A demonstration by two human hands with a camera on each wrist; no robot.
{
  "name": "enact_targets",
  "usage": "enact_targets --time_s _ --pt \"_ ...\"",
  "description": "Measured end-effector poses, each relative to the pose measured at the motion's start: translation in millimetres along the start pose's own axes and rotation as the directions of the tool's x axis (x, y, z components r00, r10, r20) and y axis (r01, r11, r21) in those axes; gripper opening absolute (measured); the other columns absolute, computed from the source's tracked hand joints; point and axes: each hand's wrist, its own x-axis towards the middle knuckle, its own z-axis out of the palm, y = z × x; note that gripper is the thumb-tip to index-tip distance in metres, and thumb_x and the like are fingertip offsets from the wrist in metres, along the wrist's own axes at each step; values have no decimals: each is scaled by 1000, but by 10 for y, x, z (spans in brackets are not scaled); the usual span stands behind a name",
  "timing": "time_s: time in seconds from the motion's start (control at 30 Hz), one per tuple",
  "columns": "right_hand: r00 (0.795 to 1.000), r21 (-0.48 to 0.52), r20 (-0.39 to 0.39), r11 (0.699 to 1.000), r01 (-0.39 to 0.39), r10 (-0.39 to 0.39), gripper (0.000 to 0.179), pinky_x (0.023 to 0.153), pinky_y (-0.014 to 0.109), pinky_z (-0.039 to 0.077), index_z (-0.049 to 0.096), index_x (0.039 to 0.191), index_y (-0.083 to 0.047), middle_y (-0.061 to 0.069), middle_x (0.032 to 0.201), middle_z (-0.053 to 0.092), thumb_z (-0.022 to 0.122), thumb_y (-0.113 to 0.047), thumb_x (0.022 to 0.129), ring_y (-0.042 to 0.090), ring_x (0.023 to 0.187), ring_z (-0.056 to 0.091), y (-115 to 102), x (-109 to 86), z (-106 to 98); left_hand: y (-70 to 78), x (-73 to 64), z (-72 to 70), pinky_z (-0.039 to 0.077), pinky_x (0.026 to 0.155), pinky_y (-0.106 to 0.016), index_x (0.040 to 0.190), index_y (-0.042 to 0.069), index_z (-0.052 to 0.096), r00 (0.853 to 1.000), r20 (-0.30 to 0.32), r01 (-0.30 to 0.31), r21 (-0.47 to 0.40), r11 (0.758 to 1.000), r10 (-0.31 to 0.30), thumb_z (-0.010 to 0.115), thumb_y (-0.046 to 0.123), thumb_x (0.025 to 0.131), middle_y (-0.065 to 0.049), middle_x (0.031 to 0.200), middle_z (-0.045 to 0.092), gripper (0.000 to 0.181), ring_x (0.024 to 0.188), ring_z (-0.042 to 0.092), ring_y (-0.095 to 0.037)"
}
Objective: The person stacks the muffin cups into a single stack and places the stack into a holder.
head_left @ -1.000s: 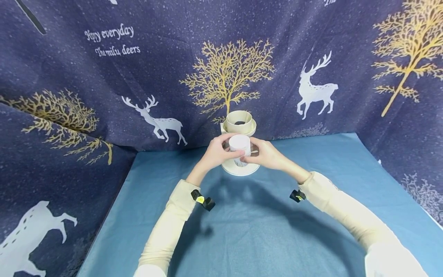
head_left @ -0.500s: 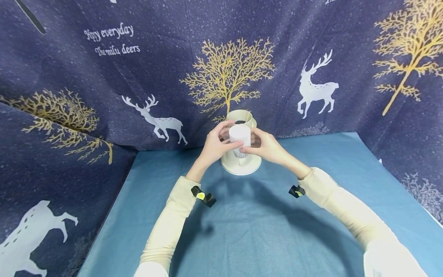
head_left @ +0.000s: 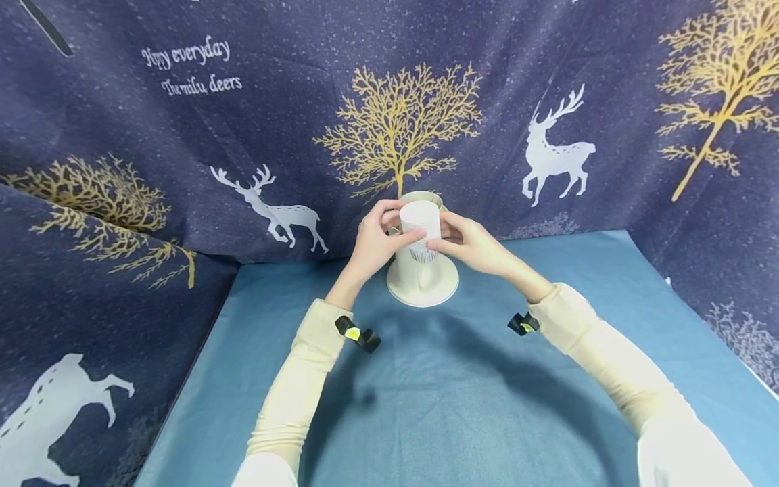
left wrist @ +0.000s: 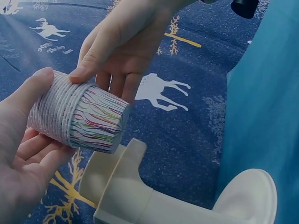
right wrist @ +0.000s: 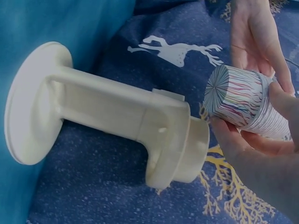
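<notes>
A stack of nested paper cups (head_left: 420,228) is held between both hands in the head view. My left hand (head_left: 376,235) grips its left side and my right hand (head_left: 473,245) grips its right side, thumbs nearest the camera. The left wrist view shows white stacked rims and coloured wavy stripes on the end paper cup (left wrist: 100,119). The stack hangs in the air, apart from a cream stand (right wrist: 103,105) with a round base, an upright column and a ring-shaped top. In the head view the cups partly hide the ring.
A blue cloth (head_left: 420,392) covers the table, with the stand's round base (head_left: 422,292) near its back edge. Right behind the stand hangs a dark blue curtain (head_left: 274,122) printed with deer and trees. Each wrist carries a small black camera (head_left: 358,334).
Both hands have raised the stack of paper cups up in front of the stand's ring. More of the stand's column and base shows below them. The stand stays in place.
</notes>
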Motion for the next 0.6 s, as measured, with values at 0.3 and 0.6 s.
enact_targets --time_s 0.3,0.6 --pt "999 -55 0 998 36 -36 48 83 30 50 38 139 -12 12 119 60 51 -22 94 21 107 60 -85 101 -87 4 134 -30 40 99 -34 119 6 53 996 -83 -18 26 999 20 73 19 77 -12 113 63 48 105 59 -20" --pt "1000 -70 8 997 29 -28 49 86 36 48 33 141 -11 14 119 60 47 -22 96 22 107 60 -154 163 -156 153 160 -35 41 97 -40 119 2 54 993 -111 -31 -12 999 29 71 12 79 -20 108 63 45 101 59 -28"
